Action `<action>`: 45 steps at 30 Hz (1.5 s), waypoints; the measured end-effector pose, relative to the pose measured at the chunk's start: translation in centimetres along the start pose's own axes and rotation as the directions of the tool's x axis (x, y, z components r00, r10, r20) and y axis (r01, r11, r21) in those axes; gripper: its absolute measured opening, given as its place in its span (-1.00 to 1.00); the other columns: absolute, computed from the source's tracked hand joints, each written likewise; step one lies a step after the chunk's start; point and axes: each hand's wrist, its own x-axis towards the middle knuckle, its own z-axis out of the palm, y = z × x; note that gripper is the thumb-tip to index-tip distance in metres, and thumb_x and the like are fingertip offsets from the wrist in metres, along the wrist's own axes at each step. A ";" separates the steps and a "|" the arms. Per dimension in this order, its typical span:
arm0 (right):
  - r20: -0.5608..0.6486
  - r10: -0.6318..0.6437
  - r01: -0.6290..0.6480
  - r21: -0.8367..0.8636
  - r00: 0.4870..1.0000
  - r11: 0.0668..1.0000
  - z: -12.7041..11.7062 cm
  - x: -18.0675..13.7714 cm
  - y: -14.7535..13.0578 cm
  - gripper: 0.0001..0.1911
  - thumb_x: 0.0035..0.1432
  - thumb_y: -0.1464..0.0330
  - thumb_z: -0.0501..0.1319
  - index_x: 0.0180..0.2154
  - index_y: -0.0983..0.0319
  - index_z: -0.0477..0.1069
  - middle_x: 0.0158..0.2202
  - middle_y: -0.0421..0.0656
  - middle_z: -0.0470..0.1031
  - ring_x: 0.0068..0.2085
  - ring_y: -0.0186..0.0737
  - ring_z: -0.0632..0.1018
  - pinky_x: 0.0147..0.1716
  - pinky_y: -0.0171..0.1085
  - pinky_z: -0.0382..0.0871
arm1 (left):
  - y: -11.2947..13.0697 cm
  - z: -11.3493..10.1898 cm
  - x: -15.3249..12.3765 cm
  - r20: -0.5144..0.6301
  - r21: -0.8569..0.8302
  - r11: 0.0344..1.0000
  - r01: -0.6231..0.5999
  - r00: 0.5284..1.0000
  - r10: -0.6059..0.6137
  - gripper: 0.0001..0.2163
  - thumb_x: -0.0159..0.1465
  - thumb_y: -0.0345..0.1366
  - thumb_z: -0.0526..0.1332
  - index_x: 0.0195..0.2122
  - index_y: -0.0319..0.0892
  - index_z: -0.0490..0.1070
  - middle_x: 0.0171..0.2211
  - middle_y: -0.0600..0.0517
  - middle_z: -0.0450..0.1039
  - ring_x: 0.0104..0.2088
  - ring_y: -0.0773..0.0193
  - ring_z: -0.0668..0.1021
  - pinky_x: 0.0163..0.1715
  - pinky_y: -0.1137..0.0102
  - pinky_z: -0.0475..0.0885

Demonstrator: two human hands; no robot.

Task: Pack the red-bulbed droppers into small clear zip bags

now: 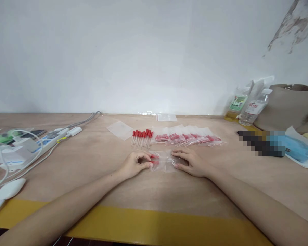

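A small clear plastic bag [165, 161] lies on the wooden table [149, 191] between my two hands. My left hand [136, 164] is curled at the bag's left end, pinching red-capped droppers whose red tops show at the bag's mouth. My right hand [189, 162] holds the bag's right side with thumb and fingers. Just beyond lies a loose row of red-capped droppers [142, 137]. To their right is an overlapping row of filled bags [188, 137] with red caps inside.
An empty clear bag [120, 130] and a small stack of bags [166, 117] lie further back. A power strip with chargers and cables [41, 141] sits at the left. Two bottles [246, 104], a brown bag [287, 106] and blue-white packaging [295, 150] are at the right. The front edge is yellow.
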 end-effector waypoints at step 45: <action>0.066 -0.014 0.013 0.021 0.998 1.000 -0.3 -0.4 0.0 -0.42 0.02 0.06 0.16 0.06 0.16 0.25 0.04 -0.03 0.27 0.06 -0.04 0.29 0.03 -0.02 0.16 | 0.1 0.1 0.2 0.035 0.142 0.982 0.124 0.991 -0.130 -0.74 0.13 -0.13 0.15 -0.36 -0.23 0.48 -0.58 0.10 0.36 -0.57 0.41 0.32 -0.54 0.52 0.21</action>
